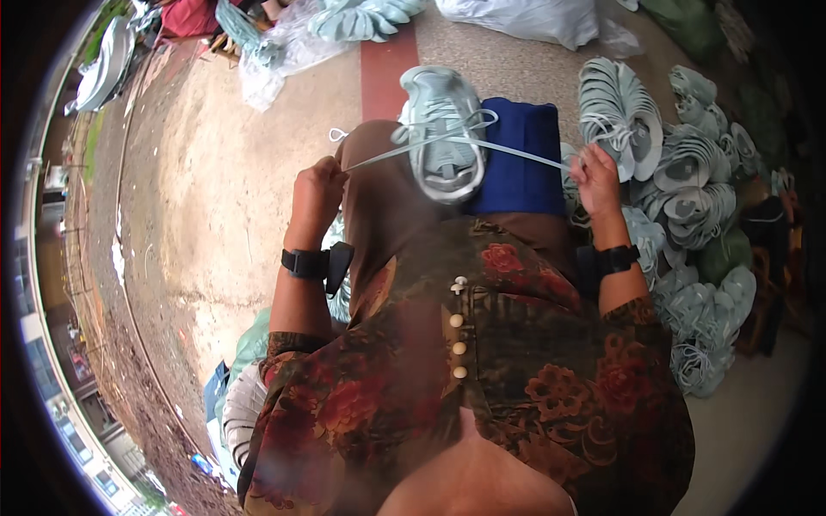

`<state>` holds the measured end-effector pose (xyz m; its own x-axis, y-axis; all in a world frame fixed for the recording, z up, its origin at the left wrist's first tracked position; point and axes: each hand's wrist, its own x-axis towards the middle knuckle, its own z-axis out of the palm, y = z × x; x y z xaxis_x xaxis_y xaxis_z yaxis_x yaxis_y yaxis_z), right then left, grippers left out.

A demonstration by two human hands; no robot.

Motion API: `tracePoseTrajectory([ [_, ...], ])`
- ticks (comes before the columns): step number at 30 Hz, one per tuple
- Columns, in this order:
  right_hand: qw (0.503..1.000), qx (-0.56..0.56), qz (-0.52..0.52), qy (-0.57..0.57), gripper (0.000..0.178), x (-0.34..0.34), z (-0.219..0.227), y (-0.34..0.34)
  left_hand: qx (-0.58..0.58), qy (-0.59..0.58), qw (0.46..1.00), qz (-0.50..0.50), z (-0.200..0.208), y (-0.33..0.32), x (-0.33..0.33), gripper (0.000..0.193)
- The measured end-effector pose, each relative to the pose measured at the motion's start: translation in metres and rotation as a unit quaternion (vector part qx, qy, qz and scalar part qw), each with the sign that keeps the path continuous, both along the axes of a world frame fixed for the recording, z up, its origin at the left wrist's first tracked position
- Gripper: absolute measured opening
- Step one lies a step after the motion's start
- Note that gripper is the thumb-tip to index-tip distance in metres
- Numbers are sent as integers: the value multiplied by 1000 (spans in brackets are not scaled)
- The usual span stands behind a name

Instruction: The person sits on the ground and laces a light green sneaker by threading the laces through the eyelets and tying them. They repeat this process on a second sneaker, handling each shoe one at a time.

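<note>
A pale blue-grey sneaker upper lies across my lap, partly over a folded dark blue cloth on my thigh. The light shoelace crosses over its tongue and stretches out to both sides in nearly straight lines. On the left, my left hand is closed around one lace end beside my knee. My right hand pinches the other end, to the right of the blue cloth. A small loop of lace sticks out beyond my left knee.
Stacked shoe uppers in the same pale colour crowd the ground on my right. More uppers lie ahead near clear plastic sheeting and a whitish plastic bag. A reddish strip crosses the concrete ground.
</note>
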<state>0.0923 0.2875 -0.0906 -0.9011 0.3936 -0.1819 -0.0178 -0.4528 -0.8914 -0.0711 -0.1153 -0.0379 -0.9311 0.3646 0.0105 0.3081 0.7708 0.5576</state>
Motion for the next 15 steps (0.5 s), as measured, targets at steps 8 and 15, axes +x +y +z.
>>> tracePoseTrajectory([
  [8,961,261,-55,-75,11,15,-24,48,19,-61,995,73,-17,-24,-5,8],
  [15,844,516,57,-135,10,48,-23,55,14,-57,989,138,-22,-80,-1,4],
])
